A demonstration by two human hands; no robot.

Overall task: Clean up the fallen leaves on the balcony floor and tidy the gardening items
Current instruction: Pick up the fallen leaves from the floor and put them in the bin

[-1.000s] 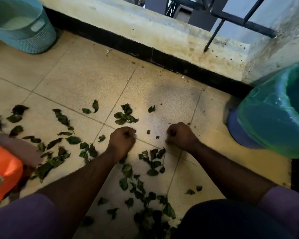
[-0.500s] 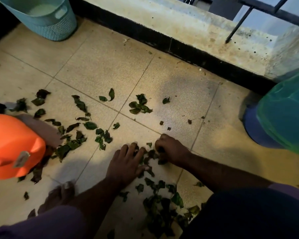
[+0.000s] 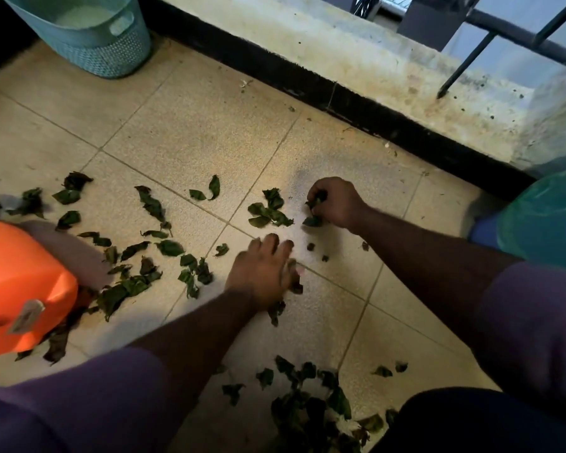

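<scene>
Dark green fallen leaves point(image 3: 151, 204) lie scattered over the beige tiled floor point(image 3: 193, 132), with a denser heap point(image 3: 311, 410) at the bottom centre. My left hand point(image 3: 262, 273) lies flat on the tiles, fingers spread, with a few leaves under its palm and at its edges. My right hand point(image 3: 335, 202) is further out, fist closed around a few leaves point(image 3: 314, 204), right of a small leaf cluster point(image 3: 268, 210).
A teal basket point(image 3: 95, 31) stands at the far left by the wall. An orange container point(image 3: 17, 289) sits at the left edge. A blue bin lined with a green bag point(image 3: 549, 214) is at the right. A black skirting and concrete ledge point(image 3: 340, 57) with railing bound the far side.
My right hand has reached forward from the near leaves and closed on leaves by the small cluster. My left hand has slid forward, still flat. The view has shifted.
</scene>
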